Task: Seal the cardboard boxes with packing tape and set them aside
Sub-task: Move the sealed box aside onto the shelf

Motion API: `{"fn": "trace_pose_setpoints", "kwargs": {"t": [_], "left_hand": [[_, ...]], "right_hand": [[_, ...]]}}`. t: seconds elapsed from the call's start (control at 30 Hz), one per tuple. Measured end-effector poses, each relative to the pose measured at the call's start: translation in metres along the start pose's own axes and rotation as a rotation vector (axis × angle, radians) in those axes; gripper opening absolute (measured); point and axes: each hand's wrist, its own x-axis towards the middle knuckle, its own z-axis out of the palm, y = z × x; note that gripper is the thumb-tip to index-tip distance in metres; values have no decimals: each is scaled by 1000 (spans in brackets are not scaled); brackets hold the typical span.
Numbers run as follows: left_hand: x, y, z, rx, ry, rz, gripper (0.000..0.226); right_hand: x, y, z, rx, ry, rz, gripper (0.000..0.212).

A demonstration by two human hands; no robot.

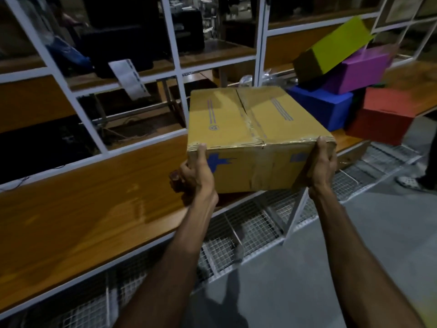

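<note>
Head view shows the left hand (197, 172) and right hand (322, 162) clamped on the near lower corners of a brown cardboard box (254, 133), thumbs up on its top edge, fingers wrapped beneath. It hangs tilted over the edge of the wooden bench (82, 197), near a pile of coloured boxes (354, 74). It looks stiff and light enough for two hands, best carried under its corners. Clear tape shines along the centre seam, with blue print and scuffed edges.

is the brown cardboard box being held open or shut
Shut: the brown cardboard box's top flaps lie flat, meeting at the centre seam, with clear tape along it.
</note>
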Motion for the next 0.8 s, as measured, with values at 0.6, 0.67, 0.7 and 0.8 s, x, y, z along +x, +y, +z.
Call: {"fn": "trace_pose_setpoints", "kwargs": {"t": [0.6,0.67,0.7,0.8], "left_hand": [[15,-105,162,154,-18,-114,64],[26,-120,164,204,-74,-130,80],[31,-126,165,232,-99,-128,87],[45,-130,170,267,-133,-120,97]], "right_hand": [[214,61,7,-219,-111,82,126],[225,65,8,-227,-159,100,125],[231,66,9,-232,-197,112,122],[249,66,13,-259,-306,130,107]]}}
